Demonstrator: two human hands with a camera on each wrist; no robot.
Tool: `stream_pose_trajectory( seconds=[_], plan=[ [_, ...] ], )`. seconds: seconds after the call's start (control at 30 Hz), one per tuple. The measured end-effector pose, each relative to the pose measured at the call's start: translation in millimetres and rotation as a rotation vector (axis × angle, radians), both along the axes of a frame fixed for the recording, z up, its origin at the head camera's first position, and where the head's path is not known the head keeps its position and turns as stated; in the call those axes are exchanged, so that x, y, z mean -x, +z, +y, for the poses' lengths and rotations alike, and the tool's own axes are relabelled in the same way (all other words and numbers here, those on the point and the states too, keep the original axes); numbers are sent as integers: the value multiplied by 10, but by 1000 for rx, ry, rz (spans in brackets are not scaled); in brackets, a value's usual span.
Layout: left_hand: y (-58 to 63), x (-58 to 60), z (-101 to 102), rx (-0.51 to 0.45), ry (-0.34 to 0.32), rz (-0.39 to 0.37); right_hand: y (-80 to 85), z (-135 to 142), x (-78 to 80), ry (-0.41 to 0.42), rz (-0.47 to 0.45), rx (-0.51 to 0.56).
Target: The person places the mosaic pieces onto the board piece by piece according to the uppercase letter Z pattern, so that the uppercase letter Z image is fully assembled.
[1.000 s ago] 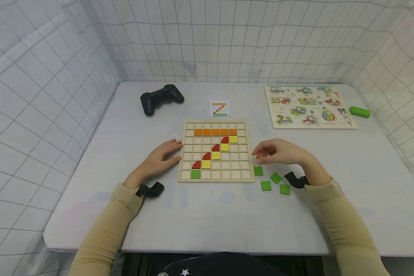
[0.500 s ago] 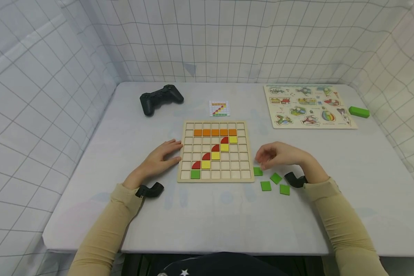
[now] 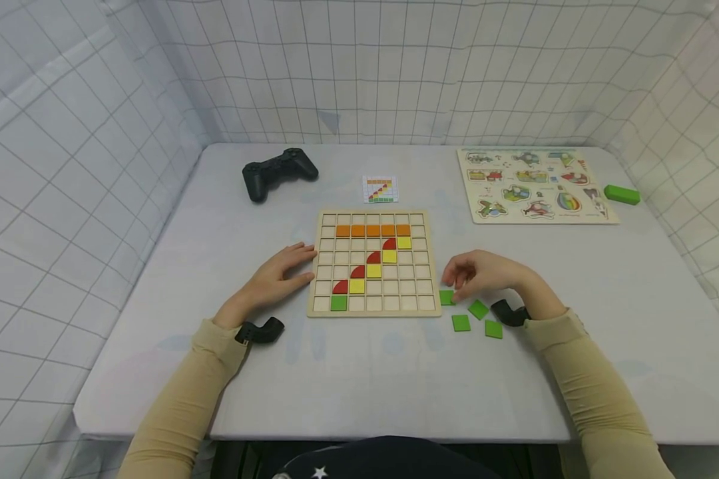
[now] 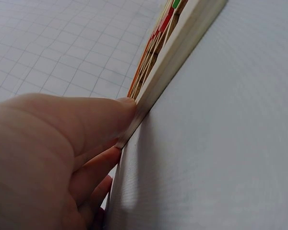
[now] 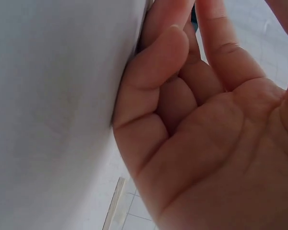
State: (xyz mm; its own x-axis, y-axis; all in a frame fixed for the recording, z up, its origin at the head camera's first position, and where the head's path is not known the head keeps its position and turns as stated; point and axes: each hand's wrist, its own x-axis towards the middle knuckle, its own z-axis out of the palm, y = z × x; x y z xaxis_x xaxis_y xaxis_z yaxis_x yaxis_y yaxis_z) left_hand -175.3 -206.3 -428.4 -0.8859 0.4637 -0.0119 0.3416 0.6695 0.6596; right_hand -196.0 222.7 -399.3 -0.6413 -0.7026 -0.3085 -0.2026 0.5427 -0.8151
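Observation:
My left hand (image 3: pixel 275 276) lies at the left side of a wooden grid board (image 3: pixel 434 307), fingers and thumb tips against its edge. In the left wrist view the thumb (image 4: pixel 101 112) touches the frame's side. On the board are a row of orange square tiles (image 3: pixel 358 231), a diagonal of red quarter-round tiles (image 3: pixel 357 272) and yellow squares (image 3: pixel 356 286), and one green square (image 3: pixel 338 303) at the lower left. My right hand (image 3: pixel 488 273) is right of the board, thumb and index tips at a loose green tile (image 3: pixel 445 297) flat on the table. Its last fingers curl in the right wrist view.
More loose green tiles (image 3: pixel 461 323) lie below the right hand. Behind the board is a small pattern card (image 3: pixel 380 189). A black game controller (image 3: pixel 279 173) sits back left; a picture puzzle board (image 3: pixel 539 216) and a green block (image 3: pixel 622 195) are back right.
My right hand has come down and slightly toward me, from over the board's right edge to the nearest green tile. The left hand and the tiles have stayed put.

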Motion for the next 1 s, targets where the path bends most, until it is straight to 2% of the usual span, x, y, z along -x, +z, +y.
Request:
stream_pose_trajectory(
  seconds=[0.23,0.53,1.0],
  plan=[
    [-2,1,0,-1,-1,7,-22,-36,-7,-11,4,-40],
    [-7,-2,-6,-10,-1,7,-48,-48,-5,-16,12,-41],
    [0,-1,-7,-5,2,-11,13,-45,-20,-35,35,-79]
  ],
)
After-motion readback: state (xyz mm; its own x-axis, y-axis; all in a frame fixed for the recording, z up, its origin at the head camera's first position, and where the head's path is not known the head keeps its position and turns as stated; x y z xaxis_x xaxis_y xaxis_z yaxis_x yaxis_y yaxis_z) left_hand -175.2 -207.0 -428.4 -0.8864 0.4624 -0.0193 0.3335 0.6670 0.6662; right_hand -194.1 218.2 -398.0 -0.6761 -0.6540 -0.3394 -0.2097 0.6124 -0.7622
